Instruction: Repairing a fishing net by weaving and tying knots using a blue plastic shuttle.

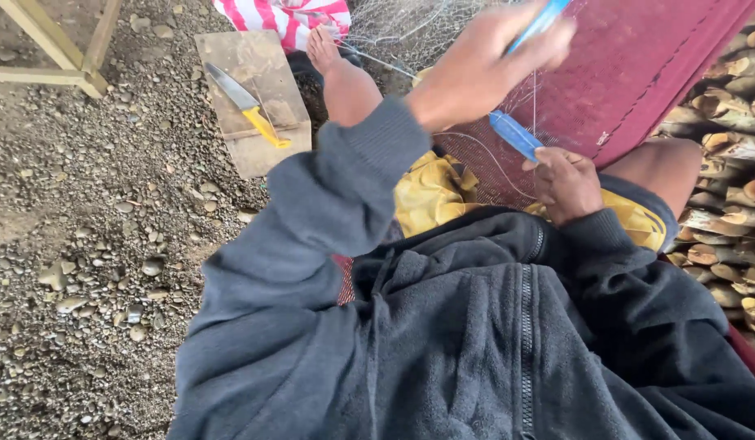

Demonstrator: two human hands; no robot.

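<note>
Left hand [483, 69] pinching blue netting needle [539, 23], right hand [567, 183] pinching second blue tool [514, 134]; fine net twine [475, 155] likely to snag or tangle if tension slips.

One view only, worn on the head, looking steeply down over the chest and lap. Very near: dark fleece jacket [492, 342] filling the lower frame, left hand [483, 61] and right hand [567, 183] close under the lens. Facing forward past the knees toward pebbled ground [92, 244] at left and stacked firewood [732, 163] along the right edge.
</note>
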